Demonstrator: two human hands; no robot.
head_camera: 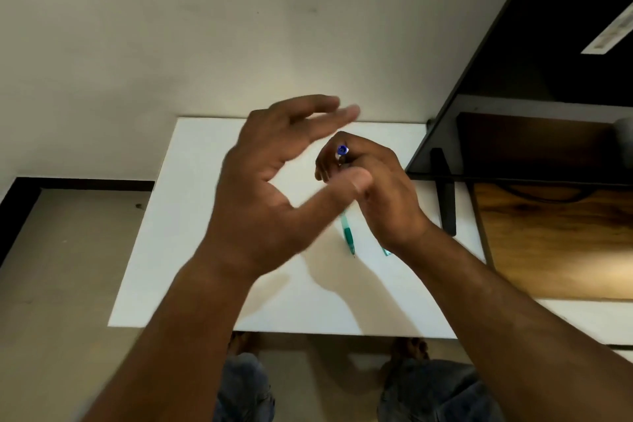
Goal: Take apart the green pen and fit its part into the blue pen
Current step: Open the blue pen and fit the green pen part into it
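Observation:
My right hand point(380, 188) is closed around the blue pen point(342, 150), held upright above the white table point(212, 250); only its blue top end shows between the fingers. My left hand point(274, 175) hovers just left of it, blurred, with fingers spread and thumb stretched toward the right hand, holding nothing. A green pen part with a pointed tip point(348, 233) lies on the table below my hands. A second pale green piece point(387, 250) peeks out from under my right wrist.
A dark shelf unit point(513, 79) with a wooden panel point(555, 243) stands close on the right of the table. A pale wall lies behind. My knees and feet show below the table's near edge.

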